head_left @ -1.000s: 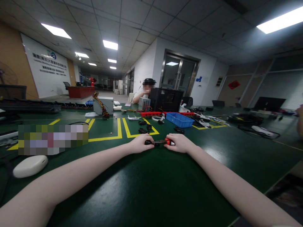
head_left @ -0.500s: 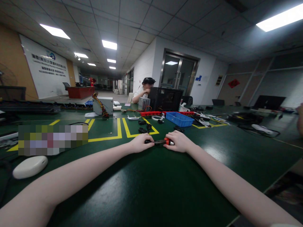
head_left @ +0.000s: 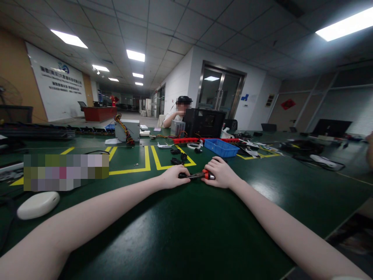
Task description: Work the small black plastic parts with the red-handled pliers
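My right hand (head_left: 220, 174) is closed around the red-and-black handles of a pair of pliers (head_left: 198, 175). The metal jaws point left toward my left hand (head_left: 174, 177), which pinches a small black piece (head_left: 182, 175), possibly a plug or cable end. The jaw tips are at the right end of this piece; whether they grip it is too small to tell. Both hands are low over the green table (head_left: 186, 225). Just beyond them lie black cable connectors (head_left: 176, 160).
Behind my right hand stands a blue bin (head_left: 220, 147). A power supply with bundled wires (head_left: 127, 131) and a black computer case (head_left: 204, 122) stand farther back, where a person (head_left: 171, 116) sits. At left lies a white rounded device (head_left: 38, 205).
The upper fingers of my right hand have lifted slightly on the pliers. My left hand and the black piece have hardly moved.
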Demonstrator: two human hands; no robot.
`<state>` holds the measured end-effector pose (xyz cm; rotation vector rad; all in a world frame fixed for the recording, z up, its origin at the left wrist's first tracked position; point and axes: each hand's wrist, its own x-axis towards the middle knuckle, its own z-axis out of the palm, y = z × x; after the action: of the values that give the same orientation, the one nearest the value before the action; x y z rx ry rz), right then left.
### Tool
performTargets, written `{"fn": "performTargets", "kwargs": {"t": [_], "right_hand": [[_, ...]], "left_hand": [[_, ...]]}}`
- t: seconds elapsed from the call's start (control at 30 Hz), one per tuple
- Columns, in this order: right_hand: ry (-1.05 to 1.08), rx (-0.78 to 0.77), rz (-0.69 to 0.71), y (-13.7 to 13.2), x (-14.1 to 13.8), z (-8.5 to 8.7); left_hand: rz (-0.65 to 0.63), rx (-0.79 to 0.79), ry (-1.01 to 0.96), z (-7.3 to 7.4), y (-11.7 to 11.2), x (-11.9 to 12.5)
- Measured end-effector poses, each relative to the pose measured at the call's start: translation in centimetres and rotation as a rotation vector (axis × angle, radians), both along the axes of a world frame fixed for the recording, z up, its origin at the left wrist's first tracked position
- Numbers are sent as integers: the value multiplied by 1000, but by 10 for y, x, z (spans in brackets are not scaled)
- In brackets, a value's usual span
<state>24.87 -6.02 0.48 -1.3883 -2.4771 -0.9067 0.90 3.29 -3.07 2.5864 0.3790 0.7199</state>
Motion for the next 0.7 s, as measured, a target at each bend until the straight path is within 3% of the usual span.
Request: {"fn": "performTargets", "kwargs": {"t": [0.7], "right_hand": [[94,-177,-64,0,1,-1]], "left_hand": [[-43,-84,-35,2,1,-1]]}}
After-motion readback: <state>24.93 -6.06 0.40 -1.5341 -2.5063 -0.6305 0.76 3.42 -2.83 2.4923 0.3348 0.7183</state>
